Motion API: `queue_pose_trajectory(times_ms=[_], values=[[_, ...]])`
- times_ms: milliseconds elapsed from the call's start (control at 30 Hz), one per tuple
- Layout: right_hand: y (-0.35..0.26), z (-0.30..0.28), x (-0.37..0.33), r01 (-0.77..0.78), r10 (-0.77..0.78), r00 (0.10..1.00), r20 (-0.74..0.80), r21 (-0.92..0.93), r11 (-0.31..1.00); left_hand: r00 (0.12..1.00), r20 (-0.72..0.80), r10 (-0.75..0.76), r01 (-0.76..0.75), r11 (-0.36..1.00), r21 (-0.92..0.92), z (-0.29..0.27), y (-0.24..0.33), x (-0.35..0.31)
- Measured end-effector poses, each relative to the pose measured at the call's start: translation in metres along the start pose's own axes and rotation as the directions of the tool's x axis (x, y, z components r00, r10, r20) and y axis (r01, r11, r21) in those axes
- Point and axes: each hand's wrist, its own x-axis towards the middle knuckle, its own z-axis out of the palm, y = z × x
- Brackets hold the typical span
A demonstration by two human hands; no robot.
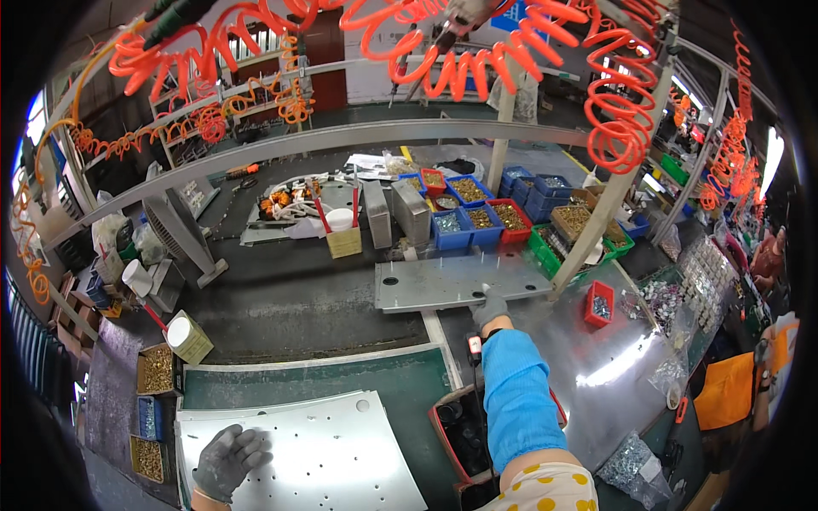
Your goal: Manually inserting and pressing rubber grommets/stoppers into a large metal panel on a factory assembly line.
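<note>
My right hand (490,308), in a grey glove with a blue sleeve behind it, reaches forward to the near edge of a flat metal panel (426,285). Its fingers grip that edge; the fingers under it are hidden. Small upright studs and dark round holes show on the panel. At the lower left, my left hand (228,464), also grey-gloved, hovers at or just over a stack of perforated metal sheets (341,451). Its fingers are loosely bent and apart, with nothing in them; whether they touch the top sheet I cannot tell.
Blue, red and green bins (481,220) of small fasteners stand beyond the panel. A small red bin (600,304) sits to its right. More fastener bins (159,370) line the left side. A metal post (596,230) rises at right; orange coiled hoses (460,68) hang overhead.
</note>
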Motion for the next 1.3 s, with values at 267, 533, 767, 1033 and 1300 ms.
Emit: queue_pose_trajectory(times_ms=[267,533,767,1033,1300], values=[[-0.007,-0.034,0.003,0.001,0.004,1.0,0.022,-0.211,0.978,0.996,-0.047,0.074,-0.074,0.997,-0.007,-0.005,-0.006,0.014],[-0.029,0.004,-0.045,0.186,-0.278,0.877,0.393,-0.809,-0.558,0.998,0.026,0.052,-0.051,0.998,-0.048,-0.009,-0.01,0.009],[-0.035,0.005,-0.043,0.153,-0.015,0.957,0.289,-0.548,-0.823,0.999,-0.029,0.042,-0.043,0.998,-0.047,-0.006,-0.021,0.005],[-0.021,0.002,-0.045,0.226,0.015,0.928,0.373,-0.531,-0.817,1.0,0.028,0.009,-0.008,1.0,-0.018,0.015,-0.023,0.01],[-0.02,-0.014,-0.02,0.279,0.031,0.892,0.45,-0.496,-0.822,0.997,0.073,-0.01,0.011,1.0,-0.01,0.01,-0.031,0.018]])
